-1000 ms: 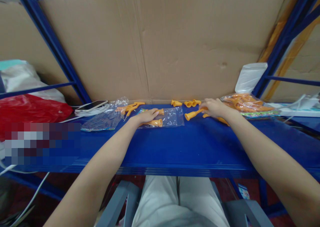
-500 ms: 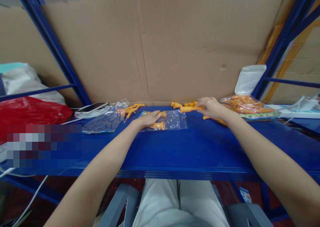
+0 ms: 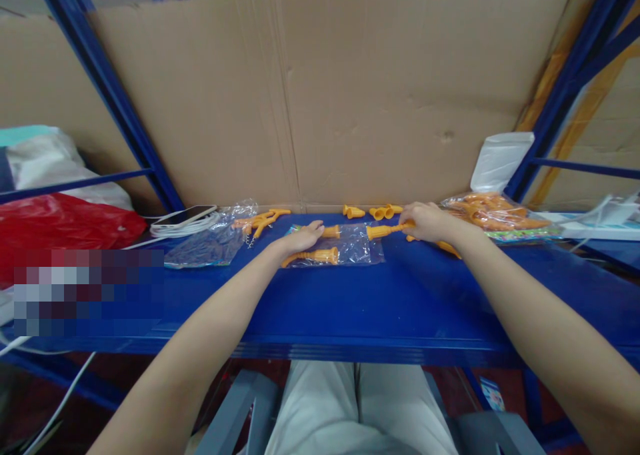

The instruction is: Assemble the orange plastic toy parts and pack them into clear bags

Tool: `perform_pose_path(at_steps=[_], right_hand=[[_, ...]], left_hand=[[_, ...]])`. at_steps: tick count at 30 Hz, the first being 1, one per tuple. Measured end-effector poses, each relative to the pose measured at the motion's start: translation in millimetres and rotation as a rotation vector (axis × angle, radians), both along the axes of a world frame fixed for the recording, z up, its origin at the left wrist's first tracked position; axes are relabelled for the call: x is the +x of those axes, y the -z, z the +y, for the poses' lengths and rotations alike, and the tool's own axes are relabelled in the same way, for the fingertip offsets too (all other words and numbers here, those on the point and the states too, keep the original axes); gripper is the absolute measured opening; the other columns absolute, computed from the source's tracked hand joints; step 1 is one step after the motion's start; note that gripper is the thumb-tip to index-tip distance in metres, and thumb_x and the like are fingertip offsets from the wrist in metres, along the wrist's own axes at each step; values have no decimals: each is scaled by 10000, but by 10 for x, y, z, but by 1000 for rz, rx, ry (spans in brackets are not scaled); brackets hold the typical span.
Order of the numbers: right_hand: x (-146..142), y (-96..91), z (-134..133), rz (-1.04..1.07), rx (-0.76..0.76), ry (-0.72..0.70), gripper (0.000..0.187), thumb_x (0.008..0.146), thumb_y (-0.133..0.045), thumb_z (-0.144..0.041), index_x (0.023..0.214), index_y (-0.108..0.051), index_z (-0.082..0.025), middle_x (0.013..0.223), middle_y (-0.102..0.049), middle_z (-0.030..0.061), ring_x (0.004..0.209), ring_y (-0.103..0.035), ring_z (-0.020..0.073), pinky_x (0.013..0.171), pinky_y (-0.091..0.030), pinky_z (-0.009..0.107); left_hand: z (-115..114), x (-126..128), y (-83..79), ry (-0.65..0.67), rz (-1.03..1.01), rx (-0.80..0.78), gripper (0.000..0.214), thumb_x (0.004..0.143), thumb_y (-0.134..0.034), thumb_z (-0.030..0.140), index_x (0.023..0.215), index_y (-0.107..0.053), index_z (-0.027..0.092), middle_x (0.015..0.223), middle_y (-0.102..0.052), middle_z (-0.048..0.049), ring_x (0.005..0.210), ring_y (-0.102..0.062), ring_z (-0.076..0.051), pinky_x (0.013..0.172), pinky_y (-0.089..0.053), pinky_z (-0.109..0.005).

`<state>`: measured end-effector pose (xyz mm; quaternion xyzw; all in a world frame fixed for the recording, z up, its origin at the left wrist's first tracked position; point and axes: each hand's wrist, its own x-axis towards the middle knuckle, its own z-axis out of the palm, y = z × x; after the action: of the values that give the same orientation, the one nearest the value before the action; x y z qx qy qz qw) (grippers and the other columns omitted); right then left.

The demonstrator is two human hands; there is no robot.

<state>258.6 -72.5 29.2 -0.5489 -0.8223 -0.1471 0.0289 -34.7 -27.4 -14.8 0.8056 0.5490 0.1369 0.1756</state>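
My left hand [image 3: 304, 237] is closed over the left end of a clear plastic bag [image 3: 357, 245]; its grip is partly hidden. An orange horn-shaped plastic piece [image 3: 331, 231] shows by its fingertips. A second orange piece [image 3: 315, 257], with a flared end and thin curved tail, lies just below the hand; I cannot tell whether it is inside the bag. My right hand [image 3: 424, 221] grips the narrow end of another orange horn-shaped piece [image 3: 383, 231], its wide end pointing left over the bag's right end. Beneath that hand lies more orange plastic [image 3: 447, 249].
Several loose orange pieces [image 3: 385, 212] lie against the cardboard wall [image 3: 370, 95]. On the left are branching orange parts [image 3: 263, 222], another clear bag [image 3: 215, 241] and a phone on a coiled white cable [image 3: 175, 228]. A filled bag [image 3: 500, 213] sits right on the blue shelf [image 3: 370, 308].
My right hand has brought the orange piece slightly toward me, away from the loose ones at the back. My left hand and the bag have shifted a little right.
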Motion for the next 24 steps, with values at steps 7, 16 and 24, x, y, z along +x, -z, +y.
perform_pose_path(at_steps=[7,16,24], right_hand=[[-236,124,-19,78,-30,-46,201,739,-477,-221,793,-670,-202,873,-659,49,917,-557,228,751,-339,334],[-462,195,-95,100,0,68,212,705,-490,-240,778,-682,-187,841,-657,88,922,-550,263,761,-319,378],[-567,198,-132,182,18,127,217,702,-488,-266,756,-680,-180,823,-673,84,885,-568,269,739,-338,377]], left_hand=[[-46,81,9,61,62,55,437,871,-197,347,1186,-432,157,1318,-461,-121,1183,-446,-193,988,-320,-321],[-74,153,22,100,114,117,393,884,-203,320,1144,-452,161,1225,-527,-111,1144,-460,-204,981,-312,-342],[-87,226,67,104,94,313,337,888,-239,271,966,-539,139,1070,-567,-102,1034,-496,-182,938,-356,-299]])
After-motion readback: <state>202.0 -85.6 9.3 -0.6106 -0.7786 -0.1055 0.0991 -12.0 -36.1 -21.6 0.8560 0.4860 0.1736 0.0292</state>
